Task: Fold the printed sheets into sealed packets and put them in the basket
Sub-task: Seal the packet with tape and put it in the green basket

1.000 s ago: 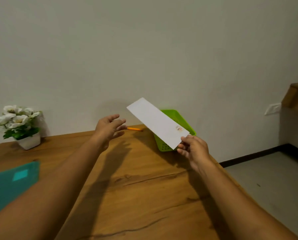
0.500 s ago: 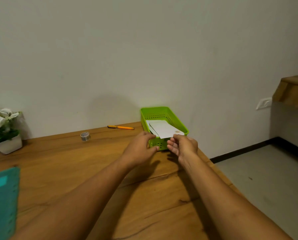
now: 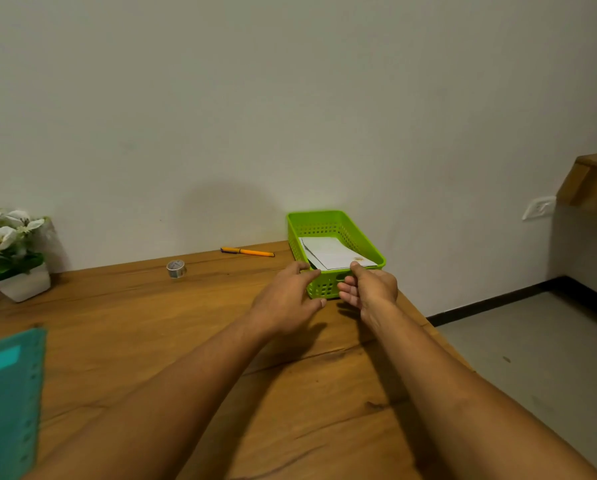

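A bright green perforated plastic basket [image 3: 368, 244] stands at the far right corner of the brown wooden surface [image 3: 144, 344], close to the pale wall. Inside it lie white folded paper packets [image 3: 328, 254], stacked flat, and the top one bears a small orange sticker [image 3: 357, 259] near its front edge. The packets lie wholly within the basket walls.

Both hands are at the basket's near end. The left hand [image 3: 286, 301] reaches to the near left corner with its fingers stretched out and slightly spread. Its forefinger tip is at the rim and its thumb lies lower, by the front wall. It grips nothing. The right hand [image 3: 371, 289] is at the near right corner, with its thumb raised so that the tip touches the rim just beside the sticker. Its other fingers are loosely curled in front of the perforated front wall, and no paper is between them.

A slim orange pen [image 3: 247, 251] lies on the surface just left of the basket, along the wall. A small roll of clear tape [image 3: 176, 268] stands farther left. A white pot of white artificial flowers [image 3: 11, 252] sits at the far left edge. A teal plastic folder [image 3: 7, 403] lies at the near left of the surface. On the right wall there is a white socket [image 3: 538, 208].
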A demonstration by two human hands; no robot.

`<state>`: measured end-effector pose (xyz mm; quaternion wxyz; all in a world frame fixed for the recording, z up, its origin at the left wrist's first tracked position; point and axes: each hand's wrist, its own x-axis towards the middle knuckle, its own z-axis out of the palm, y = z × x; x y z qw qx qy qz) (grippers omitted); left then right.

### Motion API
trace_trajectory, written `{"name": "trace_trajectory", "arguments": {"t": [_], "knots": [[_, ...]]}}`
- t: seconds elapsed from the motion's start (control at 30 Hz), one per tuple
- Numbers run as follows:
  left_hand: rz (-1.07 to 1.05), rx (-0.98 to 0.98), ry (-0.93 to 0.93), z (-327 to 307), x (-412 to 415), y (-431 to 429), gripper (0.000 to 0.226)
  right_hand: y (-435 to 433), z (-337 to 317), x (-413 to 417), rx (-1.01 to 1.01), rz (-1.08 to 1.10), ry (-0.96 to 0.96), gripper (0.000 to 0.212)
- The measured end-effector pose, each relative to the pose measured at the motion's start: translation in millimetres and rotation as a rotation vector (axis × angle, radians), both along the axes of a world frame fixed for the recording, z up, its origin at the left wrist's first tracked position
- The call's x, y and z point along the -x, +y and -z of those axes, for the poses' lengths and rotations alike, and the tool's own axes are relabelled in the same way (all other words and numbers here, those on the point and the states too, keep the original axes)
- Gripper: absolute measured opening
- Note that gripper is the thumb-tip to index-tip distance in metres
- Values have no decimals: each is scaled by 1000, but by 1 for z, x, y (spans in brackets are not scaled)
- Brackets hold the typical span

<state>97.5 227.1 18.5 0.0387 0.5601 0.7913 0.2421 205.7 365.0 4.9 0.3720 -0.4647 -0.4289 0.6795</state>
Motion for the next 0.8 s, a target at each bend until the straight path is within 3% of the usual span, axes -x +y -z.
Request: {"name": "trace_trajectory", "arguments": {"t": [0.53,0.8], "knots": [[13,6,8,-7,11,-16,69,-17,-5,-1,-86,-77,-52,32],[-221,52,-28,-9,59,-123,63,-80,-8,31,-513,-332,-247,33]]}}
